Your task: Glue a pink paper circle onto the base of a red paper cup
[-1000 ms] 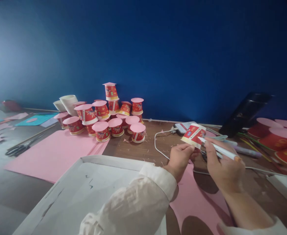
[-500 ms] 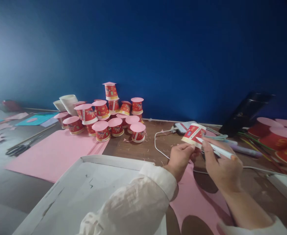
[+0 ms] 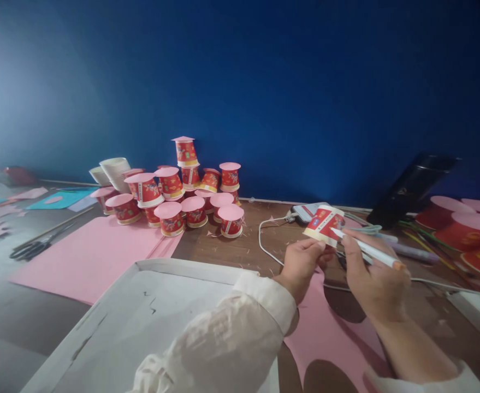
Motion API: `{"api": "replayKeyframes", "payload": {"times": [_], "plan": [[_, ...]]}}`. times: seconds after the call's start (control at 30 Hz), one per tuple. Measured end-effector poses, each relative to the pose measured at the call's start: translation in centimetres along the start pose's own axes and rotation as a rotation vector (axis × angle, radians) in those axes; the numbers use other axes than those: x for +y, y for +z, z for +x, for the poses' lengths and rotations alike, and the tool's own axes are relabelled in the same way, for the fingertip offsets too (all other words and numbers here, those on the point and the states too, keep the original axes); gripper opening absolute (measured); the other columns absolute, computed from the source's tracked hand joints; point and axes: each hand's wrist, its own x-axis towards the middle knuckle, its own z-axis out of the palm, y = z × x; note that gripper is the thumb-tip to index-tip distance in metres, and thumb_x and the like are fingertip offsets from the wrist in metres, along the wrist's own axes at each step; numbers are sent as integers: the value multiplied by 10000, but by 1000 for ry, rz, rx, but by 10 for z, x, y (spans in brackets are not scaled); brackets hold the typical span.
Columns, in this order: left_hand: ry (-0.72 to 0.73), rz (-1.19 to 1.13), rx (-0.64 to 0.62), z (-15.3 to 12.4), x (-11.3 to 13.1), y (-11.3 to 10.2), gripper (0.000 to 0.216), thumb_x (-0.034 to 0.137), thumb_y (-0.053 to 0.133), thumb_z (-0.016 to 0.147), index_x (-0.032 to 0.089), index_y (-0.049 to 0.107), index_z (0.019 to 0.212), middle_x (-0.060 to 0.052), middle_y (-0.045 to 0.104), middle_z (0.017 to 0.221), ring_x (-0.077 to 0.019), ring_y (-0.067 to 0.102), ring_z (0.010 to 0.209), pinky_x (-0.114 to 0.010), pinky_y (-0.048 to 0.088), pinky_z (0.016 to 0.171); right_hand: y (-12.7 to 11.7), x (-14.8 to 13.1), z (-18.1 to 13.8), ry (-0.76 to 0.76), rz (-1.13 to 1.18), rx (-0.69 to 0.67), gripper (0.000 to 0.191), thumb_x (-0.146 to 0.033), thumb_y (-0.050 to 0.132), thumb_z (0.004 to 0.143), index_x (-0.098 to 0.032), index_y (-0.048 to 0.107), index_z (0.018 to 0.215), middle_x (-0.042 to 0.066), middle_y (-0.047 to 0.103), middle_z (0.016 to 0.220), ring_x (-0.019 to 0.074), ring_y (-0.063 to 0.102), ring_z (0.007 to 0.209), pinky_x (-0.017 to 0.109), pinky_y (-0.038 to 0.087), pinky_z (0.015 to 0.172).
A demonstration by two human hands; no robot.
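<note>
My left hand (image 3: pixel 303 267) pinches the pale rim of a red paper cup (image 3: pixel 325 222), which it holds tilted above the table. Gripped in my right hand (image 3: pixel 377 278) is a white marker (image 3: pixel 373 251) with an orange end; its tip points at the cup's printed side, and I cannot tell if it touches. Beneath my hands lies a pink sheet (image 3: pixel 342 341) with round holes cut in it. Left of them, several red cups topped with pink paper discs (image 3: pixel 230 221) stand upside down, some stacked in tiers.
A white box lid (image 3: pixel 141 327) lies front centre, beside pink paper sheets (image 3: pixel 88 256) and scissors (image 3: pixel 30 248). Behind my hands are a phone (image 3: pixel 307 212) and white cable (image 3: pixel 264 240). A black bottle (image 3: pixel 412 188) leans at right, near more disc-topped cups (image 3: pixel 452 224). A blue wall rises behind.
My right hand and the marker have shifted slightly right and down, away from the cup. The cup has turned slightly; my left hand keeps its place.
</note>
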Motion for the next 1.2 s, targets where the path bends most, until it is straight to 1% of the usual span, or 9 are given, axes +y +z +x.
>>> {"api": "replayKeyframes", "payload": {"times": [0.23,0.4,0.5,0.6,0.8,0.97,1.1,1.2], "plan": [[-5,13,2,0,0,-1,412,492,920,592,135,755,716,-53,680,693,-163,623,706,-378,519,883,3,2,-3,-1,16,-19,165,-214,637,978,-175,752,1089,106,805,1023,252,764,943,395,582,919],[-8,-8,-10,-1,1,0,405,469,911,618,123,780,784,-68,704,758,-182,657,773,-383,513,925,1,2,-2,27,-34,-31,171,-243,618,994,-173,757,1065,105,807,1010,246,770,938,372,586,906],[-7,-40,16,-1,2,1,409,461,926,599,124,773,773,-76,716,804,-195,674,833,-392,515,959,-1,1,-1,33,-64,-16,174,-246,614,999,-168,761,1053,101,811,999,234,774,929,348,587,902],[-10,-51,38,-1,3,1,419,461,939,579,124,768,761,-78,715,807,-206,684,868,-393,519,968,-1,0,0,44,-70,-5,174,-249,615,998,-170,761,1052,101,812,992,236,774,933,344,590,892],[-3,-26,3,-1,3,0,435,488,931,602,124,771,779,-65,705,770,-188,674,792,-393,516,958,1,-1,-1,21,7,-8,170,-239,622,987,-177,758,1069,107,809,1012,251,766,941,379,579,906],[8,-22,3,0,1,-1,403,476,919,608,131,740,714,-47,676,719,-165,636,736,-380,519,925,3,0,-4,32,17,-50,182,-264,618,991,-183,760,1072,102,807,1012,258,766,942,405,579,917],[0,-16,3,0,1,0,402,467,905,621,124,772,782,-67,703,769,-185,666,792,-377,514,930,1,0,-1,46,-24,-19,188,-275,609,997,-191,759,1072,104,811,1016,257,775,946,399,598,910],[-6,-10,11,-1,2,0,413,468,907,614,122,781,802,-82,717,794,-206,685,831,-390,520,940,-1,-1,1,26,-33,2,175,-262,608,996,-187,755,1054,105,813,998,254,778,932,385,603,886]]}}
